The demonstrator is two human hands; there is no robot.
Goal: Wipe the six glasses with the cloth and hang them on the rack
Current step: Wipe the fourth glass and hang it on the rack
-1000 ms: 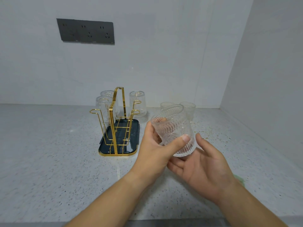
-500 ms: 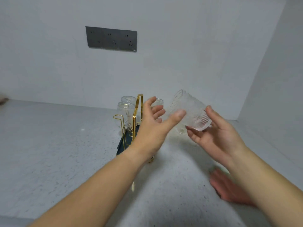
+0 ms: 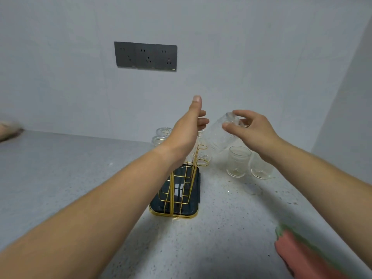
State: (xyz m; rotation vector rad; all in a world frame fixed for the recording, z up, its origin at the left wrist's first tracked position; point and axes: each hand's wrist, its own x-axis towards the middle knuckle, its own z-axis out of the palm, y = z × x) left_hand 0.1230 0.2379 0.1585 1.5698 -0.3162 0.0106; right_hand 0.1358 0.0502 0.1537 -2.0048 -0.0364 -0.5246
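Note:
My right hand (image 3: 251, 129) grips a ribbed clear glass (image 3: 220, 136) by its base, tilted mouth-down to the left, above the right side of the gold wire rack (image 3: 182, 186). My left hand (image 3: 187, 129) is open with the thumb up, just left of the glass and over the rack's top. The rack stands in a dark tray (image 3: 194, 208). Upside-down glasses (image 3: 161, 135) hang at the rack's far end, partly hidden by my left hand. Two upright glasses (image 3: 238, 162) stand on the counter to the right. The pink and green cloth (image 3: 302, 256) lies at the lower right.
A grey speckled counter (image 3: 70, 174) runs to a white back wall with a dark socket strip (image 3: 145, 56). A side wall closes the right. A blurred object (image 3: 9, 129) shows at the far left edge.
My left hand let go of the glass and opened. My right hand turned the glass mouth-down and carried it toward the rack. The view shifted, so the cloth now shows.

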